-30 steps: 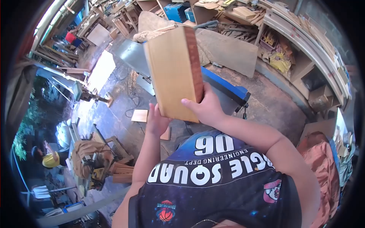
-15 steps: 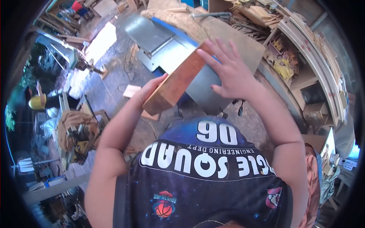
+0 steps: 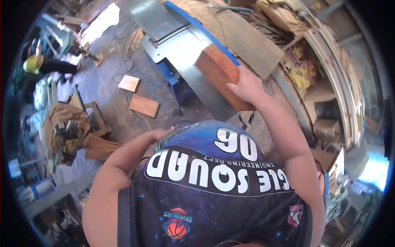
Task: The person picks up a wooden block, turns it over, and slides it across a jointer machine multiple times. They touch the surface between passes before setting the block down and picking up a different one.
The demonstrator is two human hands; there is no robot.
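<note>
My right hand (image 3: 250, 85) is closed on the near end of a thick reddish-brown wooden block (image 3: 218, 78), fingers over its top edge and thumb on its side. The block rests on the metal bed of a jointer (image 3: 187, 43), along the blue fence (image 3: 201, 29). Down by my belly, apart from the block, is my left hand (image 3: 164, 132). It lies against or just beside my shirt, and most of its fingers are hidden.
On the floor to the left lie a pale wood piece (image 3: 129, 83) and a reddish board (image 3: 144, 106). Scrap wood and long boards (image 3: 329, 53) line the right side. Brown cloth (image 3: 66, 123) covers something at left. A person in a yellow helmet (image 3: 32, 65) is farther off.
My left hand has let go of the block and dropped back to my belly. My right hand, flat and spread before, now grips the block, which has turned and lies along the fence.
</note>
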